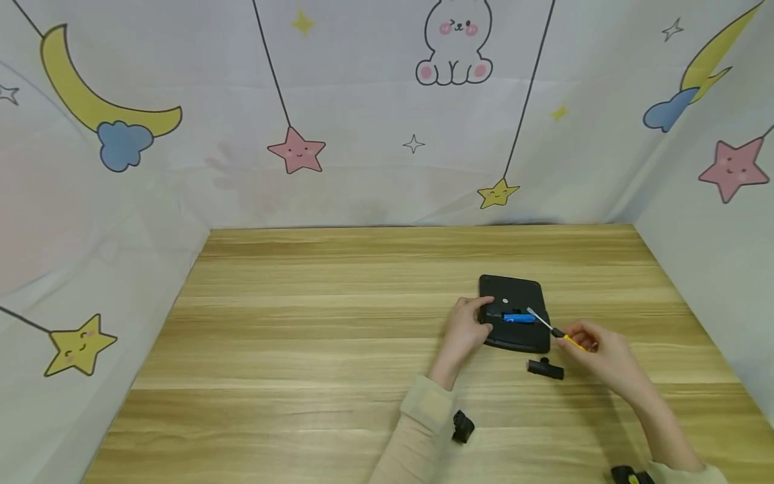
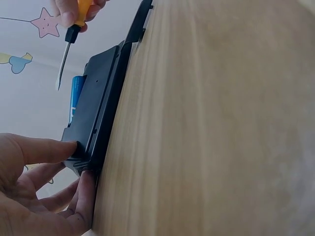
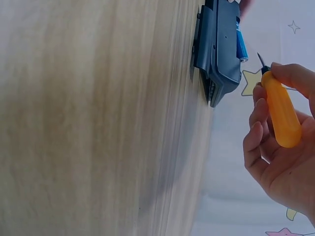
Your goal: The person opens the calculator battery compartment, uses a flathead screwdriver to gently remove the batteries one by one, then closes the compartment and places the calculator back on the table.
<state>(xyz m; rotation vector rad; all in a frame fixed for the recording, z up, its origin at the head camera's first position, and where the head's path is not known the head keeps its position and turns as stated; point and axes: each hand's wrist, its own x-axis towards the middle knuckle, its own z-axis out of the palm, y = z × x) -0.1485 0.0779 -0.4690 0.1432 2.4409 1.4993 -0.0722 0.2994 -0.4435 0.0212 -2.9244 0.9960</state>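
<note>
A flat black device lies on the table with its battery compartment uncovered. In it sits a blue battery, which also shows along the device's edge in the left wrist view. My left hand grips the device's left edge, the thumb on one side and fingers on the other. My right hand holds a screwdriver by its yellow handle. Its thin metal shaft points toward the battery. In the head view the tip is over the battery's right end; in both wrist views it appears apart from it.
A small black cover-like piece lies just in front of the device. Another small black object is beside the left forearm. The wooden table meets a patterned cloth at the back and sides.
</note>
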